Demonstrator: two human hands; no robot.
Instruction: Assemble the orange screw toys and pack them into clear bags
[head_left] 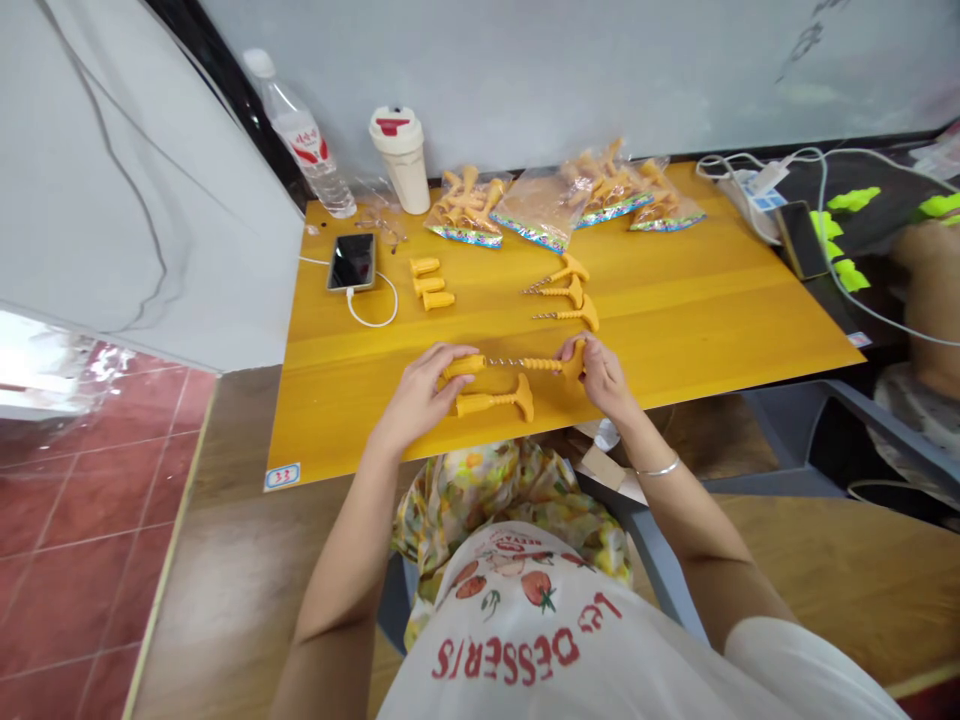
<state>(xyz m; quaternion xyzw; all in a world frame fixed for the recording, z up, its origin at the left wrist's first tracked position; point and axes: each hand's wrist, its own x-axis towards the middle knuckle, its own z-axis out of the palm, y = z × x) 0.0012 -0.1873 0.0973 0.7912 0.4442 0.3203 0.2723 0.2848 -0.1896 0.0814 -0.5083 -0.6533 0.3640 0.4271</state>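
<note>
Printed white shirt (517, 620) just below the near edge of the table (690, 310). Near that edge, one sheathed corkscrew (524, 398); farther back, three uncovered corkscrews (576, 291) and, towards the left edge, three loose sleeves (430, 286). Left hand (417, 397) clamped around a yellow sleeve (471, 365), right hand (604, 377) around a bare corkscrew (541, 365), its tip beside the sleeve's mouth, perhaps touching.

Both forearms reach forward from the body, angling in toward each other. The left hand (431, 392) is held palm down, its fingers bent and closed in a pinch, thumb below them. The right hand (598, 375) faces it a little way apart, fingers curled and thumb side inward, also gripping. The right wrist (637, 440) bends slightly; a thin silver bangle (658, 468) circles that forearm near it.
</note>
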